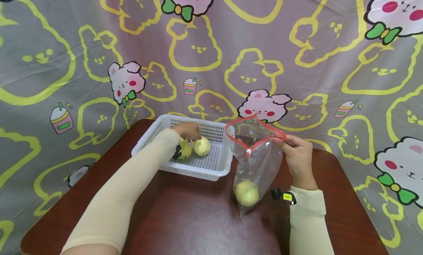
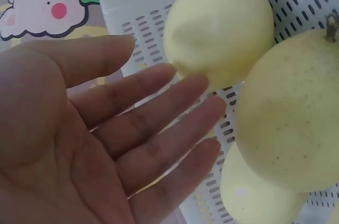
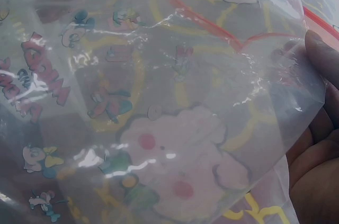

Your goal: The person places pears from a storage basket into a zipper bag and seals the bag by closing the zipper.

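Observation:
My left hand [image 1: 187, 131] reaches into a white plastic basket [image 1: 218, 175], above pale yellow pears. One pear [image 1: 202, 146] lies by the fingertips, another pear [image 1: 184, 151] partly behind the wrist. In the left wrist view the fingers of the left hand [image 2: 132, 123] are spread and nearly straight, closest to a pear [image 2: 220, 28]; two more pears sit alongside. My right hand [image 1: 299, 155] pinches the red-zipped rim of a clear zip bag [image 1: 264, 166], whose mouth gapes. Inside, at the bottom, rests a pear [image 1: 246, 193]. Printed cartoon figures cover the bag [image 3: 106, 102] in the right wrist view.
A dark red-brown table [image 1: 185, 218] bears the basket, which stands at its back left. Behind the table hangs a grey curtain [image 1: 211, 34] with cartoon bears, close to the back edge. The bag is to the right of the basket, close to its rim.

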Available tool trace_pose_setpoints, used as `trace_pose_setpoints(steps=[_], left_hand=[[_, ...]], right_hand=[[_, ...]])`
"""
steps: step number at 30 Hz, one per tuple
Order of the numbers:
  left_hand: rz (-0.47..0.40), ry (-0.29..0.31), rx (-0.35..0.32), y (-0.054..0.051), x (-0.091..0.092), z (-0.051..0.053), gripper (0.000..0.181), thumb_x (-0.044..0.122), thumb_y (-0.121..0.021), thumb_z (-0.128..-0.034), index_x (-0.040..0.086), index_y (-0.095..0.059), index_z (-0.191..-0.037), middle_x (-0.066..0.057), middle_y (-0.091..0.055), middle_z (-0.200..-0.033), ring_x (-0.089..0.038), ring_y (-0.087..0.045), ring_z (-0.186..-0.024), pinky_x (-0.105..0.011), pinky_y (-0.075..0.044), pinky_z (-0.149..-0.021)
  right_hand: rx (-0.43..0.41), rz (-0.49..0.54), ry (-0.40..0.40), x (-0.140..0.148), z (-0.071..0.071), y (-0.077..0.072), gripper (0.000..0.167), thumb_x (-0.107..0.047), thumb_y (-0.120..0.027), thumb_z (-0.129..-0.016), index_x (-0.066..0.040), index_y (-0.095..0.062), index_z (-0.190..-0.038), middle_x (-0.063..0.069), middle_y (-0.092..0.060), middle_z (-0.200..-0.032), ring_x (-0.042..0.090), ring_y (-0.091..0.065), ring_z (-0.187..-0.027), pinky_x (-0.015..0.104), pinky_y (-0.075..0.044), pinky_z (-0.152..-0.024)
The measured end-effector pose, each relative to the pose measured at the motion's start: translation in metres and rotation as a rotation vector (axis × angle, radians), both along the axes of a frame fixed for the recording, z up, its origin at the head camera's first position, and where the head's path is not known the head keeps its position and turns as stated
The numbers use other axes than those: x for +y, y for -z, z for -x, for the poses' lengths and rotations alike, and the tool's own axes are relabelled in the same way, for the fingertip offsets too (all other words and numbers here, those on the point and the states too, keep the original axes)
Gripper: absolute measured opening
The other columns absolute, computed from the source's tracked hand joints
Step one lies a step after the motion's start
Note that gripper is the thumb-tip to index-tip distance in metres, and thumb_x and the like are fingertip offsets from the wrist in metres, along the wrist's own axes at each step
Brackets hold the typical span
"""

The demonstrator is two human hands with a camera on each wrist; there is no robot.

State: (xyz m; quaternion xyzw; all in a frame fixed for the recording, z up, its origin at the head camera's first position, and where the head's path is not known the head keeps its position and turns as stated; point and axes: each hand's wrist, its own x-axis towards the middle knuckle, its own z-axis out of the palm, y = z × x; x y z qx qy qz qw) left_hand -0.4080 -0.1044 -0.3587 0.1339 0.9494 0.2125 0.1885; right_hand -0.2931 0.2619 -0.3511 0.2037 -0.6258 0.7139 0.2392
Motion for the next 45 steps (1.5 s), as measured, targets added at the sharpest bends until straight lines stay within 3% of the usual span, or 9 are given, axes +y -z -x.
trace_pose_setpoints(steps=[10,19,23,27,31,39,42,45], left_hand=[[0.118,-0.090,0.016,0.001,0.010,0.003,0.032,0.030,-0.063,-0.0924,0.000,-0.065,-0.102,-0.019,-0.065,-0.103,-0.035,-0.066,-0.091,-0.037,-0.054,-0.071],[0.198,-0.113,-0.001,0.013,0.015,0.017,0.038,0.040,-0.064,-0.0910,0.003,-0.068,-0.098,-0.013,-0.067,-0.092,-0.028,-0.066,-0.083,-0.032,-0.053,-0.062],[0.190,-0.122,-0.021,0.017,0.017,0.020,0.041,0.045,-0.065,-0.0907,0.004,-0.066,-0.098,-0.014,-0.066,-0.094,-0.028,-0.066,-0.085,-0.032,-0.053,-0.061],[0.170,-0.131,-0.045,0.021,0.020,0.024,0.043,0.049,-0.066,-0.0889,0.006,-0.063,-0.088,-0.011,-0.064,-0.090,-0.029,-0.066,-0.086,-0.029,-0.051,-0.056],[0.170,-0.111,-0.046,0.024,0.023,0.027,0.045,0.053,-0.065,-0.0881,0.009,-0.058,-0.081,-0.008,-0.058,-0.083,-0.026,-0.064,-0.078,-0.028,-0.048,-0.053],[0.157,-0.049,-0.053,0.023,0.029,0.022,0.053,0.052,-0.063,-0.0895,0.002,-0.063,-0.108,-0.012,-0.062,-0.102,-0.030,-0.067,-0.087,-0.033,-0.055,-0.064],[0.147,-0.017,-0.050,0.022,0.031,0.020,0.050,0.050,-0.062,-0.0906,0.003,-0.063,-0.106,-0.011,-0.062,-0.099,-0.027,-0.066,-0.080,-0.033,-0.055,-0.065],[0.129,-0.003,-0.052,0.023,0.033,0.018,0.046,0.049,-0.062,-0.0907,0.004,-0.063,-0.103,-0.010,-0.062,-0.096,-0.028,-0.065,-0.086,-0.036,-0.055,-0.072]], right_hand=[[-0.011,-0.008,0.019,0.002,0.000,0.001,0.026,0.008,-0.076,-0.078,0.015,-0.069,-0.102,0.007,-0.074,-0.092,0.018,-0.070,-0.087,0.026,-0.052,-0.082],[-0.004,-0.022,0.030,0.001,0.001,0.001,0.025,0.008,-0.076,-0.078,0.015,-0.069,-0.101,0.007,-0.074,-0.091,0.019,-0.070,-0.088,0.025,-0.053,-0.082],[-0.005,-0.025,0.033,0.001,0.000,0.001,0.024,0.008,-0.076,-0.079,0.014,-0.069,-0.101,0.007,-0.074,-0.091,0.019,-0.070,-0.089,0.025,-0.053,-0.081],[-0.008,-0.010,0.030,0.001,0.000,0.000,0.023,0.009,-0.075,-0.078,0.014,-0.070,-0.100,0.007,-0.074,-0.090,0.019,-0.070,-0.086,0.025,-0.053,-0.081],[0.004,0.020,0.021,0.000,0.001,0.000,0.021,0.014,-0.074,-0.077,0.016,-0.069,-0.097,0.007,-0.074,-0.087,0.018,-0.070,-0.082,0.026,-0.054,-0.079],[0.018,0.026,0.019,0.001,0.002,0.000,0.022,0.016,-0.073,-0.076,0.018,-0.068,-0.097,0.008,-0.074,-0.088,0.018,-0.070,-0.082,0.027,-0.054,-0.079],[0.017,0.012,0.026,0.002,0.002,0.000,0.023,0.014,-0.074,-0.077,0.017,-0.068,-0.099,0.008,-0.074,-0.090,0.018,-0.070,-0.084,0.027,-0.054,-0.080],[0.015,0.002,0.028,0.002,0.002,0.000,0.022,0.013,-0.074,-0.078,0.016,-0.069,-0.099,0.009,-0.074,-0.092,0.019,-0.070,-0.085,0.027,-0.053,-0.081]])
